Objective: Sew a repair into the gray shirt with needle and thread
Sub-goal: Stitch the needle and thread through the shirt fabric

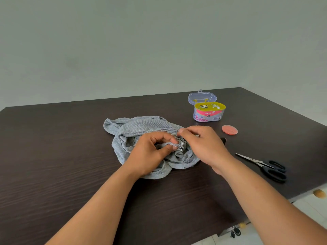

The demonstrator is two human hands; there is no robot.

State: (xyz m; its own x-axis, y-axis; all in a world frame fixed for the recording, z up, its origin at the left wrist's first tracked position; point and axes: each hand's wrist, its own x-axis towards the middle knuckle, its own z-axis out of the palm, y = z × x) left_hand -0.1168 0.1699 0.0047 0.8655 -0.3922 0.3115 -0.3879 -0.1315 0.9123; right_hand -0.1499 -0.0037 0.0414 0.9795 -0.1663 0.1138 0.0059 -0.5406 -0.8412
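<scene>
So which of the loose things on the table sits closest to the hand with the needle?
The small dark object just behind the right hand; too hidden to identify. The pink disc, scissors and sewing kit all lie farther off.

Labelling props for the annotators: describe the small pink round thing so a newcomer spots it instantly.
On the dark wood-grain table, look right of the crumpled gray shirt to the clear plastic sewing kit box with the yellow tray. Just in front of that box lies the flat salmon-pink round disc. It is the only round pink item, lying between the box and the black-handled scissors.
</scene>
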